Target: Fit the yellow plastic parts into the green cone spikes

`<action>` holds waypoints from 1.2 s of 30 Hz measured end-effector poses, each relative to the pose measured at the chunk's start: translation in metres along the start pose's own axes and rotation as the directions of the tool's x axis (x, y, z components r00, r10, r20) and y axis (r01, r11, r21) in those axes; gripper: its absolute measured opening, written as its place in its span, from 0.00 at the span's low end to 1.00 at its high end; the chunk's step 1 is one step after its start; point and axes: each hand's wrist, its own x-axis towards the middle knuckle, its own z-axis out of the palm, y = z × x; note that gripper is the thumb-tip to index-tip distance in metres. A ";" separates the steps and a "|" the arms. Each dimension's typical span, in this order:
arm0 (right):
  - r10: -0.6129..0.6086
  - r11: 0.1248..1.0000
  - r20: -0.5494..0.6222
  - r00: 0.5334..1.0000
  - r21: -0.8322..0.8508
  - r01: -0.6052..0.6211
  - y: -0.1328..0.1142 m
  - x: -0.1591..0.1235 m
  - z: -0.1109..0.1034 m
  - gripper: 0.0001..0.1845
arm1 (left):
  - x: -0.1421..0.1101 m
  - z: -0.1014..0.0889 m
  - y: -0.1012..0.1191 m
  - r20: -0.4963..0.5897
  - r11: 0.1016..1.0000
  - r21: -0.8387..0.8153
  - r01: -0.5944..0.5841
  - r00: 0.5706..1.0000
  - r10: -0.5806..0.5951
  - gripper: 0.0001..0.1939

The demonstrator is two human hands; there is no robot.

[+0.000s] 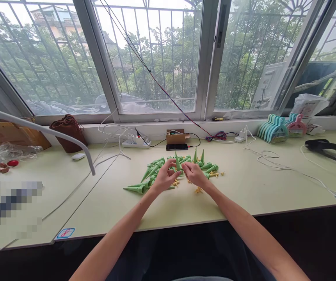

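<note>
My left hand (165, 177) grips a green plastic watering spike (177, 162) between thumb and fingers, its pointed end up. Close against the spike's right side, my right hand (195, 174) is closed in a pinch; what its fingertips hold is hidden. Around and behind both hands lies a heap of similar green spikes (141, 189), most on their sides, with ridged round caps. Two of them, including one upright spike (195, 156), point upward behind my right hand. Small yellow plastic pieces (198, 190) are scattered between and beside the hands.
A black phone (176, 147) lies before a small cardboard box (175, 137) at the back. A power strip (136, 143) with cables stands left of it. Blue and pink hangers (273, 128) are at the right rear. A grey curved tube (68, 136) crosses the left side.
</note>
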 end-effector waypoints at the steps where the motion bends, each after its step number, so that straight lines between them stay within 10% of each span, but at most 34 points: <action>1: -0.002 1.000 -0.001 1.000 -0.004 0.002 0.000 0.000 0.000 0.24 | 0.000 0.000 0.000 -0.002 1.000 0.012 -0.006 1.000 0.006 0.23; 27: 0.036 0.995 -0.071 0.997 -0.090 -0.042 0.003 0.001 0.001 0.24 | -0.004 0.007 -0.001 0.092 0.987 0.059 -0.152 0.985 0.146 0.14; 36: 0.054 0.995 -0.094 0.994 -0.078 -0.061 0.003 0.002 0.000 0.24 | 0.000 0.007 0.009 0.067 0.991 -0.136 0.001 0.998 0.008 0.13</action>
